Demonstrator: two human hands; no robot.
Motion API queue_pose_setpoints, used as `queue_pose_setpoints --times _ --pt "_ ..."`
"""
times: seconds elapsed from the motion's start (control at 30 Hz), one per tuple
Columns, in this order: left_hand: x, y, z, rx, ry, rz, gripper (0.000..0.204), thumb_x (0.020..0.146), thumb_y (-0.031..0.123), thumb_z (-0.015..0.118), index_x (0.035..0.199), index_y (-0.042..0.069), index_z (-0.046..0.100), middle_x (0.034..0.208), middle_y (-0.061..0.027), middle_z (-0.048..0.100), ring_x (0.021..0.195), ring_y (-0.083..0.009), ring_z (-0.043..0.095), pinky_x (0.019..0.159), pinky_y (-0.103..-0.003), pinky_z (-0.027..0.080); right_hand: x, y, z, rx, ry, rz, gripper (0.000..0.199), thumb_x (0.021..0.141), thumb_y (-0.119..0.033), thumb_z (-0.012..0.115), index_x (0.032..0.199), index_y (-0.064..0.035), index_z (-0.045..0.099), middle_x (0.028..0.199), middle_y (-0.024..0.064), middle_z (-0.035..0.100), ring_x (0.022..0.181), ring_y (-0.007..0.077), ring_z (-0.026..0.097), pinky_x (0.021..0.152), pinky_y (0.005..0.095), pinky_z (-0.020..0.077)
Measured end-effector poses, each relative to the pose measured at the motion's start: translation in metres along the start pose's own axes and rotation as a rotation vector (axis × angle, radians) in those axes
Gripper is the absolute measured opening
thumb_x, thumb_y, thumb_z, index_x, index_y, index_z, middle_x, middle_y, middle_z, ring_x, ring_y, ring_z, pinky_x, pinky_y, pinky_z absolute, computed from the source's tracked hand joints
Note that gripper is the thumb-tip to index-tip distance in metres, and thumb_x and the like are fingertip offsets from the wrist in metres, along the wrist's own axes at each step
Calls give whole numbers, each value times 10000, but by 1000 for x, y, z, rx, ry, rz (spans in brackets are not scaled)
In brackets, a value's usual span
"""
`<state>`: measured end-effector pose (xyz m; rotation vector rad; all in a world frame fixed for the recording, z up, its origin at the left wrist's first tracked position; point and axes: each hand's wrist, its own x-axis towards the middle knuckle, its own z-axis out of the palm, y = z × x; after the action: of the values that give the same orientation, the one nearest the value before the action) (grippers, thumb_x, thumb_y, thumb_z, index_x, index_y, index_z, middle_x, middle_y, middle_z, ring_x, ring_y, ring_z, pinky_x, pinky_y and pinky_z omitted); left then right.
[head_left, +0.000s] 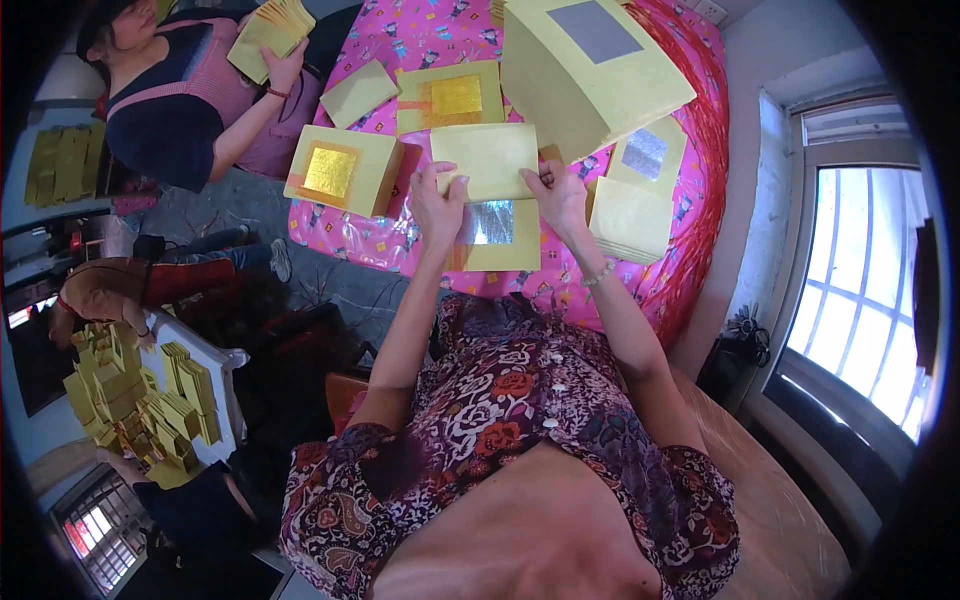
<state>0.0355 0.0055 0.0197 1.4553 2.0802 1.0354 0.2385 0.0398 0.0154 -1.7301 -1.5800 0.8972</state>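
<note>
A plain yellow piece of joss paper is held up between my hands by its lower corners. My left hand pinches its left corner and my right hand the right one. Just below it lies a silver-foil sheet, partly covered. Left of my left hand stands a thick gold-foil stack. Beyond the held paper are another gold-foil sheet and a small plain packet. A tall silver-foil stack rises at the far right. Beside my right hand sits a pile of folded paper.
A pink patterned cloth covers the table. Red strings hang along its right edge. At upper left a person holds folded yellow papers. A white table at lower left carries many yellow bundles. A barred door stands at right.
</note>
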Motion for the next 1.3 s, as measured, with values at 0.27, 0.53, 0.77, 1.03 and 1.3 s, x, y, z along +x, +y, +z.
queue_pose_setpoints --times 0.27,0.53,0.77,1.03,1.3 --pt "5 6 22 -18 59 75 315 785 207 764 1067 127 649 1049 -191 568 970 -370 577 853 -462 450 16 17 4 5 19 -43 312 832 -291 757 850 -5 633 725 148 681 655 290 679 616 390 530" --pt "14 -1 35 371 -93 477 186 895 105 576 1069 152 625 950 -27 582 931 -282 584 842 -414 412 24 26 8 -5 28 -61 310 827 -281 761 850 -8 616 736 156 676 669 309 672 616 397 524" --pt "3 12 40 325 -172 472 329 887 332 653 1080 78 573 1003 -149 546 911 -359 594 769 -482 473 17 32 4 2 50 -57 294 827 -264 760 855 -7 619 714 152 673 643 303 664 615 395 524" --pt "3 4 43 342 -141 457 438 840 375 730 1089 63 551 1009 -161 515 935 -358 560 785 -466 463 2 16 0 -176 243 -518 294 750 -191 821 849 -70 572 770 69 579 723 248 606 639 378 497" --pt "3 -3 47 293 -73 462 463 817 381 755 1093 72 548 1033 -161 514 996 -355 526 830 -466 431 0 31 14 -164 171 -533 210 770 -142 791 802 -53 604 753 83 586 694 253 596 627 368 492"
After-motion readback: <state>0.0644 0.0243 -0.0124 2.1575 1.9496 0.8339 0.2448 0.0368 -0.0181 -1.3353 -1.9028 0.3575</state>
